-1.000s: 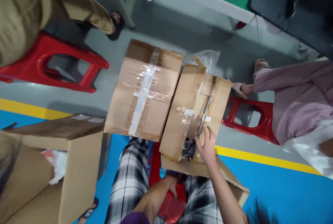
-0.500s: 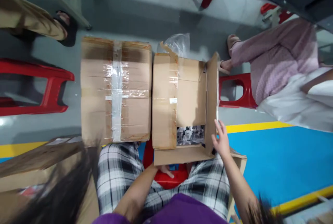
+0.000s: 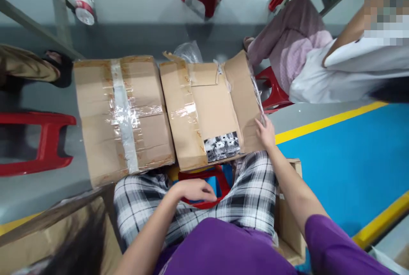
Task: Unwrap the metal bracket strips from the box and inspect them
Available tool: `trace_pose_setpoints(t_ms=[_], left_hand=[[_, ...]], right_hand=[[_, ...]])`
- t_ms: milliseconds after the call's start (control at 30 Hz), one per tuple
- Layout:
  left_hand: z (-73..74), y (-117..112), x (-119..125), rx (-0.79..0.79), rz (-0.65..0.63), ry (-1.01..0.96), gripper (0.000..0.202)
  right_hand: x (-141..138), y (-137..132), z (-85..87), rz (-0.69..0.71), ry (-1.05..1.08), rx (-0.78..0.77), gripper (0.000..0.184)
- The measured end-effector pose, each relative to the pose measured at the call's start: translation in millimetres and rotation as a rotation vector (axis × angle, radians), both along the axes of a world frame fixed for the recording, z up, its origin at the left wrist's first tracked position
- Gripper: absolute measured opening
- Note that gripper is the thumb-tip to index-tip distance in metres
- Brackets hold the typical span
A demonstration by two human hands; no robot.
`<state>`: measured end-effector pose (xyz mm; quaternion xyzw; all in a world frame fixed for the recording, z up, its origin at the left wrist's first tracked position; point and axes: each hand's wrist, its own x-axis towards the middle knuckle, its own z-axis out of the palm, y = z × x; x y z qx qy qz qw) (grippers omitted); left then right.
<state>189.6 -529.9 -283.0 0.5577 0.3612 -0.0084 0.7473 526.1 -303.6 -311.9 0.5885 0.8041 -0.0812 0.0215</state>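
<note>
An open cardboard box (image 3: 212,104) stands before my knees, its left half covered by a taped flap (image 3: 182,117). Through a gap at the near end, several small grey and black pieces (image 3: 222,146) show inside; their kind is not clear. My right hand (image 3: 266,133) has its fingers closed on the edge of the right cardboard flap (image 3: 244,96), which leans outward. Over my lap, just above a red stool (image 3: 225,179), my left hand (image 3: 197,190) hangs loosely with nothing in it, fingers slightly bent.
A taped carton (image 3: 96,113) stands left of the open box. Red stools (image 3: 47,143) and a bottle (image 3: 83,4) are on the floor. A co-worker in pink trousers (image 3: 287,41) sits at the right; another person's foot (image 3: 56,64) is at the left. Another box (image 3: 289,224) is beside my right leg.
My right hand has tilted the right flap further outward. The near flap has dropped out of sight, and my left hand has moved from beneath it to above my lap. The view has shifted.
</note>
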Motion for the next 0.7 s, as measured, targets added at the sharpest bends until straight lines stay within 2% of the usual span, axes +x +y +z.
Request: trace_pose_setpoints(t_ms=[67,133,167,200,300,367,433,600,700], left_hand=[[25.3,28.1,-12.8,0.068,0.108,-0.044,0.050],[39.9,63.5,-13.3,0.336,0.306,0.205,0.054],[41.9,81.2,-8.4,0.498,0.317,0.386,0.050],[40.7,97.1,-0.8,0.618,0.252,0.548,0.045],[28.3,124.2,27.1,0.677,0.099,0.758,0.029],[24.3,121.7,36.9,0.669,0.033,0.873,0.022],[29.2,106.9,31.7,0.679,-0.007,1.003,0.025],[55.3,55.2,-29.2,0.636,-0.006,1.237,0.035],[51.7,35.2,-56.3,0.586,0.026,1.282,0.034]], right_hand=[[-1.0,6.7,-3.0,0.016,-0.081,-0.090,0.054],[-6.8,8.5,-7.9,-0.028,-0.129,-0.223,0.056],[-10.9,7.5,-10.6,-0.051,-0.134,-0.291,0.057],[-15.3,5.5,-13.2,-0.066,-0.126,-0.352,0.057],[-28.5,-5.1,-18.6,-0.073,-0.061,-0.464,0.048],[-35.9,-13.0,-20.2,-0.089,-0.009,-0.516,0.042],[-42.3,-18.5,-21.7,-0.111,0.052,-0.555,0.038],[-62.1,-14.3,-36.1,-0.225,0.231,-0.601,0.024],[-78.6,-7.3,-49.6,-0.379,0.340,-0.612,0.028]])
